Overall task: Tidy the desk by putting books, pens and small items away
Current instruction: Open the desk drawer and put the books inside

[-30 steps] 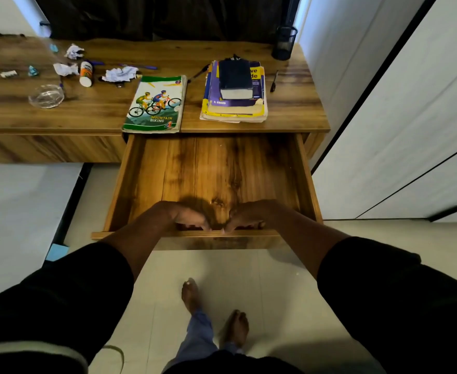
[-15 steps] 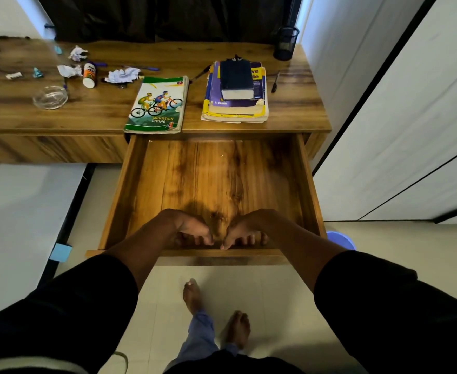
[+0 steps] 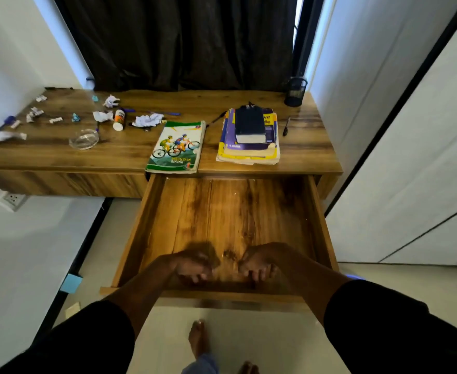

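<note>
A wooden drawer [image 3: 141, 233] stands pulled far out from under the desk [image 3: 309, 149], and its inside is bare. My left hand [image 3: 195, 265] and my right hand [image 3: 262, 261] sit side by side at the middle of its front panel, fingers curled over the edge, both blurred. On the desktop lie a green "Mountain Biking" book [image 3: 177, 147], a stack of books [image 3: 250, 136] with a dark one on top, a black pen [image 3: 286, 126] and a blue pen [image 3: 165, 113].
Crumpled papers [image 3: 148, 120], a small white bottle [image 3: 118, 119], a glass bowl [image 3: 84, 139] and small scraps litter the desk's left half. A black mesh pen holder [image 3: 295, 91] stands at the back right corner. White cupboard doors [image 3: 400, 157] close in on the right.
The drawer has slid further out toward me with both hands on its front panel. My head has tilted up, so more of the curtain and the desk's left end show.
</note>
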